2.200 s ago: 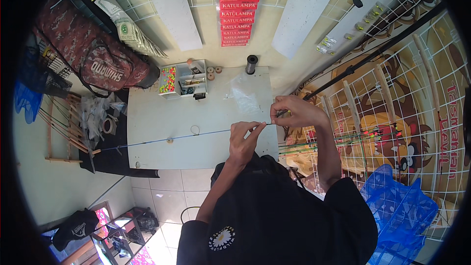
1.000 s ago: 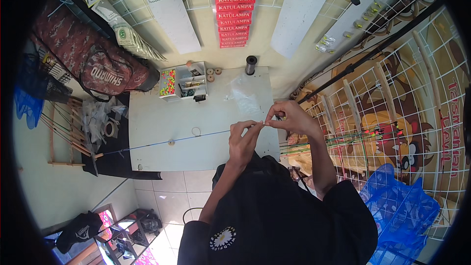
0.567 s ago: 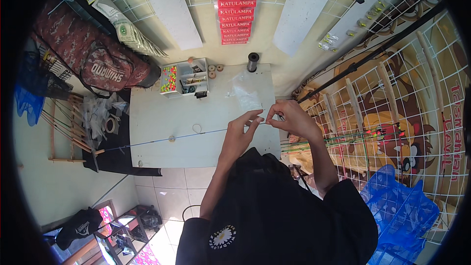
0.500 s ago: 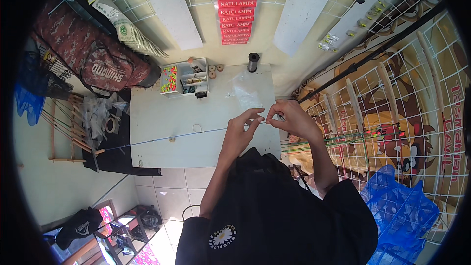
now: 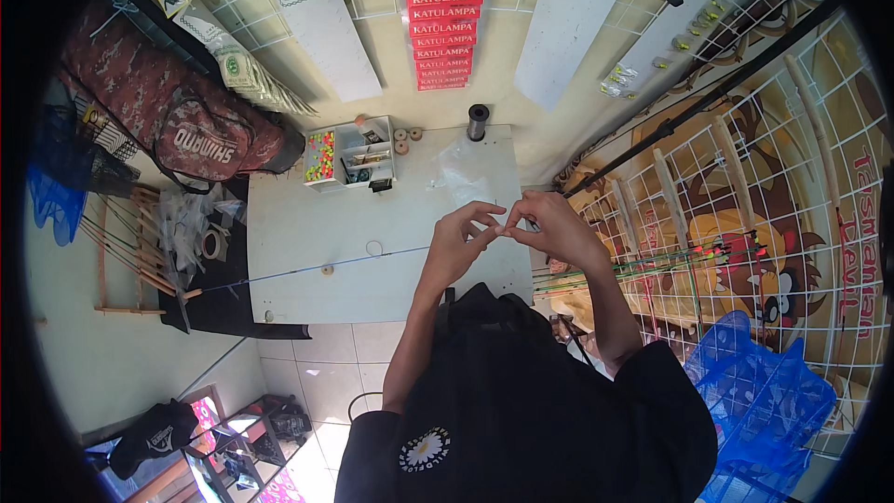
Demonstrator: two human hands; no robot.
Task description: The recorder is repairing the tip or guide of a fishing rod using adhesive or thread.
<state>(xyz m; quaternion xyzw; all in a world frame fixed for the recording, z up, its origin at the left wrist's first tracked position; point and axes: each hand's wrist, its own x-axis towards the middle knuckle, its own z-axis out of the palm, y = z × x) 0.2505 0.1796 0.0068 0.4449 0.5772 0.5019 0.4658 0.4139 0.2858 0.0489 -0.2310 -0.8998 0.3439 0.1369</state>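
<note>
A thin blue fishing rod with a wooden handle at its left end runs above the white table to my left hand. That hand is closed on its thin end, with thumb and index finger pinched. Right beside it, my right hand is pinched too, its fingertips meeting those of the left. Whatever lies between the right fingertips is too small to make out. Under the rod sits a small round wooden piece, and a thin ring lies close by.
A white compartment box of bright beads stands at the table's back, near small spools. A dark cylindrical spool and a clear plastic bag are farther right. Several thin rods cross a white wire grid at right.
Both hands stay pinched together at nearly the same place, with the fingertips shifted slightly. The whole view has tilted a little.
</note>
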